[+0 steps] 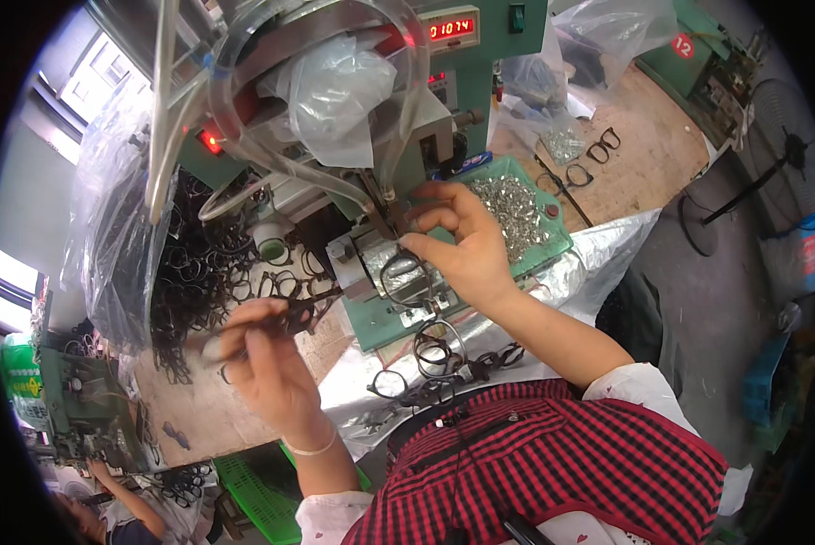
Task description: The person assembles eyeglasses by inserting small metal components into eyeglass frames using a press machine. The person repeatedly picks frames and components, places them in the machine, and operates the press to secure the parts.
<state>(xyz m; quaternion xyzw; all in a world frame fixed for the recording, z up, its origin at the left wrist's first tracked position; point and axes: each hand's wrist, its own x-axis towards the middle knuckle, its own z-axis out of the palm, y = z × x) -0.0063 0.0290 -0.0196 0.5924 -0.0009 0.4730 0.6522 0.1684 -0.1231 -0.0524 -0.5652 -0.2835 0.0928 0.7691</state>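
Note:
My right hand (469, 243) pinches a dark eyeglass frame (383, 277) between thumb and fingers, just under the head of a green bench machine (507, 41). One round rim of that frame hangs below my fingertips, over the machine's metal block (346, 259). To the left, my left hand (267, 372) is closed round another dark eyeglass frame (300, 316), above the bench. Motion smears its fingertips, so how many frames it holds is unclear. The spot where the right-hand frame meets the machine is partly hidden by my fingers.
A green tray (560, 247) of small metal parts stands right of the machine. Dark frames pile up at left (189, 272); several lie by my apron (426, 386). Clear hoses (226, 109) loop overhead. Two pairs of glasses (598, 150) lie far right. Another person's arm (126, 490) shows lower left.

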